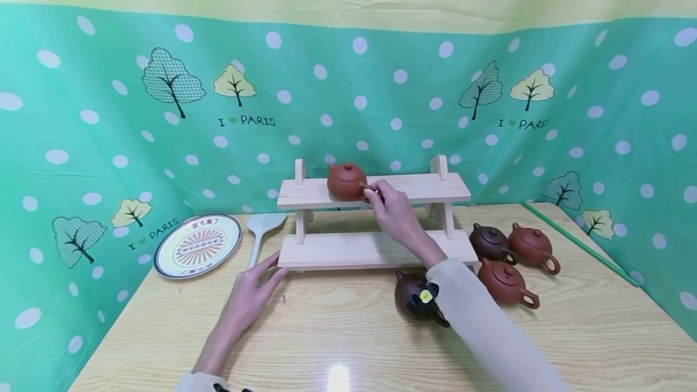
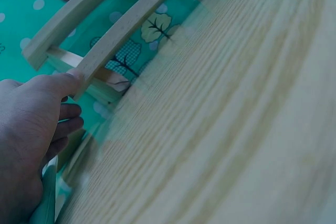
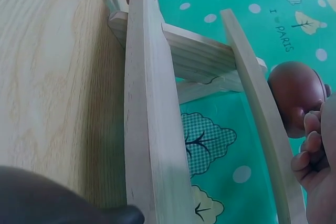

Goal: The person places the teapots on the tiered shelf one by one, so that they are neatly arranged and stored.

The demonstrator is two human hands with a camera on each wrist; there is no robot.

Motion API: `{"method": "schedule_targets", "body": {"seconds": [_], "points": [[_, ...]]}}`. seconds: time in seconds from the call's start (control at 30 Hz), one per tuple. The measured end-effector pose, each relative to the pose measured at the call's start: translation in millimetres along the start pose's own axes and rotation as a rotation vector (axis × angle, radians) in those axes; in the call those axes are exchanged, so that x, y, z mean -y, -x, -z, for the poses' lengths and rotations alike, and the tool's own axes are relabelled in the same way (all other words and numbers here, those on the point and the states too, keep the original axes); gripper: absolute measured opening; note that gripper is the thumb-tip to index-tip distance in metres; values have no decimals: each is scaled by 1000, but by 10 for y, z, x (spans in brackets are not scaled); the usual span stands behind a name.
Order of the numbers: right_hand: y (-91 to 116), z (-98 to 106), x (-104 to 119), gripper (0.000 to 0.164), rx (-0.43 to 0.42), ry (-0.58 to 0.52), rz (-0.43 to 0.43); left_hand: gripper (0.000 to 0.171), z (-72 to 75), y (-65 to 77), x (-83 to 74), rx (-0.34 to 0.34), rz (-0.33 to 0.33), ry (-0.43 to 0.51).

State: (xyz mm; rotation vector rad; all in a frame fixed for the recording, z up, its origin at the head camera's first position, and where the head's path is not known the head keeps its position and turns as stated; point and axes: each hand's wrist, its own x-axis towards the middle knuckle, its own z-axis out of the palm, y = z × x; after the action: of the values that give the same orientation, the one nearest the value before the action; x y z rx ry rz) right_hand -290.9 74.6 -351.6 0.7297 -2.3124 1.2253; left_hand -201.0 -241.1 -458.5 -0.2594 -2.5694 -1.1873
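Note:
A small reddish-brown clay teapot (image 1: 346,182) sits upright on the top tier of a two-tier wooden display stand (image 1: 327,251), its spout to the left. My right hand (image 1: 397,213) pinches its handle from the right side. In the right wrist view, curled fingers (image 3: 313,142) meet the teapot (image 3: 297,95) just above the upper board. My left hand (image 1: 249,296) grips the left end of the lower board. The left wrist view shows that thumb (image 2: 65,83) against the board's end, with the other fingers below. Under my right forearm, a dark brown teapot (image 1: 408,292) is partly hidden.
Right of the stand sit a dark teapot (image 1: 490,242) and two reddish-brown teapots, one farther back (image 1: 530,244) and one nearer (image 1: 503,283). A green stick (image 1: 582,244) lies along the right edge. A patterned plate (image 1: 198,247) and a pale spatula (image 1: 264,224) lie to the left.

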Motion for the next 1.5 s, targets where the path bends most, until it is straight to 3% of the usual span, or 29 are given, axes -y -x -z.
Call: {"method": "schedule_targets", "body": {"seconds": [0.67, 0.97, 1.27, 1.5], "points": [[-82, -74, 70, 17, -11, -13, -34, 52, -18, -4, -6, 0, -14, 2], [-40, 6, 73, 17, 47, -42, -72, 52, -4, 6, -16, 1, 6, 0], [82, 142, 32, 15, 48, -43, -33, 51, -5, 2, -11, 6, 8, -1], [233, 283, -15, 17, 31, -20, -73, 53, -5, -2, -3, 5, 1, -2]]}}
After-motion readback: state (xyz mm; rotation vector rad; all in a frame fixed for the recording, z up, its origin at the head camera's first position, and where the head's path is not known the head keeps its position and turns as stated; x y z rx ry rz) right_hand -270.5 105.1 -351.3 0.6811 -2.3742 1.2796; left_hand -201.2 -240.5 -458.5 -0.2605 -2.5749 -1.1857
